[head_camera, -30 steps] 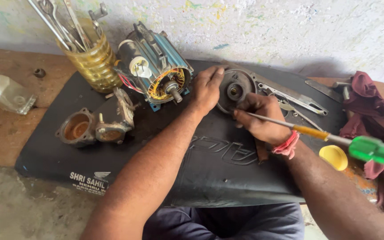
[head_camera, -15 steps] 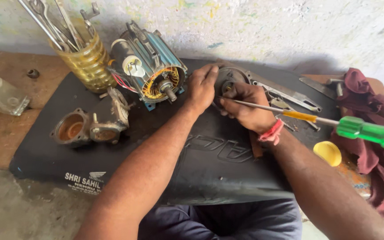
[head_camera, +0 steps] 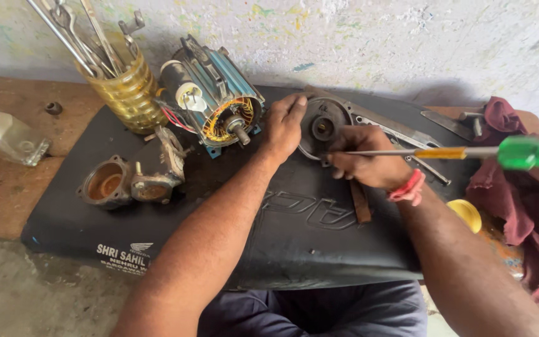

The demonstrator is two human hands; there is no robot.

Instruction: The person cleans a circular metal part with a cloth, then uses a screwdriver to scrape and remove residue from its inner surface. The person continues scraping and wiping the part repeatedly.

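My left hand (head_camera: pixel 284 128) presses on the left rim of a round grey metal motor end cover (head_camera: pixel 323 126) lying on a black seat cushion (head_camera: pixel 307 224). My right hand (head_camera: pixel 369 163) grips the shaft of a long screwdriver (head_camera: pixel 444 152) with a green handle, its tip at the cover's lower edge. A blue electric motor (head_camera: pixel 216 103) with copper windings and a bare shaft lies just left of my left hand.
A yellowish jar (head_camera: pixel 129 93) full of spanners stands at the back left. A rusty pump housing (head_camera: pixel 129 181) lies on the cushion's left. A clear bottle (head_camera: pixel 1 134), flat metal tools (head_camera: pixel 400 134), a maroon cloth (head_camera: pixel 525 187) and a yellow lid (head_camera: pixel 466 214) surround the cushion.
The view has shifted a little. My right hand with the screwdriver has slid slightly down and left along the cover; my left hand stays on its rim.
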